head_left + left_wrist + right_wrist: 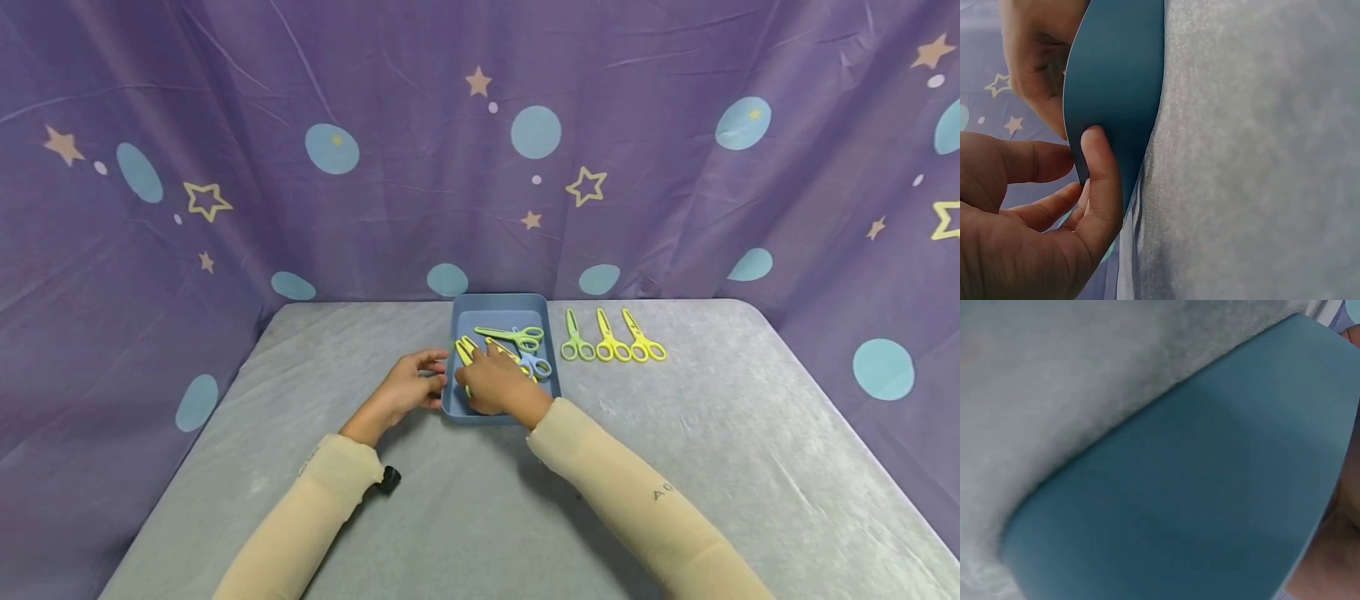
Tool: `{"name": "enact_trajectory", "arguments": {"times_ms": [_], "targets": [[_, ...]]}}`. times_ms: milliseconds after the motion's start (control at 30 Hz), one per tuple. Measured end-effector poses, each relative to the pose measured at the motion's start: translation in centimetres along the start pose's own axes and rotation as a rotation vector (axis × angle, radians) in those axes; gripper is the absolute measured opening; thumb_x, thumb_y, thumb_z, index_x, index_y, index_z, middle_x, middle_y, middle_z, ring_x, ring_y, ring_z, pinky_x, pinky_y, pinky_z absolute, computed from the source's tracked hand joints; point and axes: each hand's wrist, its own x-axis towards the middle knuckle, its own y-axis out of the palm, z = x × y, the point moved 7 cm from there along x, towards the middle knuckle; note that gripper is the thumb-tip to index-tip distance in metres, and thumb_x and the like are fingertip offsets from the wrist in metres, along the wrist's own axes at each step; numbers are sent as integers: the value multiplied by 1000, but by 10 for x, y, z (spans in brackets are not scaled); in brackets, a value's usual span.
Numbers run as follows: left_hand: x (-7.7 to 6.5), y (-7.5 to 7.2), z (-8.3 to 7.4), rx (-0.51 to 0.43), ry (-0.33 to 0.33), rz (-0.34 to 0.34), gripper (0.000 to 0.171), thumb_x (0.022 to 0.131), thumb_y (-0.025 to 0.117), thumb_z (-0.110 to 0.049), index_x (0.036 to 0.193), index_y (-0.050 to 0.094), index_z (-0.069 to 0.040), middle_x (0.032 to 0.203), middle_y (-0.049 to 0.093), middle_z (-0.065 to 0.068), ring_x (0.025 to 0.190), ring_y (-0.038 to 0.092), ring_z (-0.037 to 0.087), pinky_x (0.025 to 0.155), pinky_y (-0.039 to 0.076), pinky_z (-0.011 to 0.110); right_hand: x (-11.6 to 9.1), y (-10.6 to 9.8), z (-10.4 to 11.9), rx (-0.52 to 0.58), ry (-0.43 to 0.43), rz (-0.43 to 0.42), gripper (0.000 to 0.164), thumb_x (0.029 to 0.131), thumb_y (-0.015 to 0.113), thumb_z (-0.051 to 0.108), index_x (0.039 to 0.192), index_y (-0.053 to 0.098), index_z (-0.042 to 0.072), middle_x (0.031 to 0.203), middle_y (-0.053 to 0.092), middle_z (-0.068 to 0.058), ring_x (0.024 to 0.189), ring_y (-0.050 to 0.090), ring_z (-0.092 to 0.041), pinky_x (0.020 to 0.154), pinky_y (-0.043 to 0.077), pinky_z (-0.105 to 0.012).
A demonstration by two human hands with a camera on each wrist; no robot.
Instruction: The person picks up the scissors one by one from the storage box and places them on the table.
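While your left hand [408, 385], fingers loosely spread, touches one blue tray [487, 319] from outside, your right hand [495, 383], grip impossible to tell, sits among assorted scissors [502, 334] inside, three more pairs [609, 342] lying right of it.

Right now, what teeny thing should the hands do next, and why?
Probably lift one yellow pair of scissors from the blue tray with the right hand: it is down in the tray, touching scissors, the left hand touches the tray's side, and three pairs lie in a row to its right.
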Motion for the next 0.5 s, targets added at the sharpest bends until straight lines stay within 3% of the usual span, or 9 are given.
{"name": "enact_trajectory", "arguments": {"times_ms": [333,500], "targets": [[1,-1,0,-5,6,-1,49,103,57,0,151,48,-4,129,50,20,87,65,25,64,60,33,6,1,1,-30,21,39,30,94,74,35,123,71,26,124,63,-13,113,53,-34,90,54,-47],[0,0,0,-6,0,0,49,103,57,0,150,48,-4,129,50,20,87,64,25,63,60,33,7,4,0,-37,30,72,39,96,72,38,133,67,29,133,58,-17,121,50,-37,94,53,-49]]}}
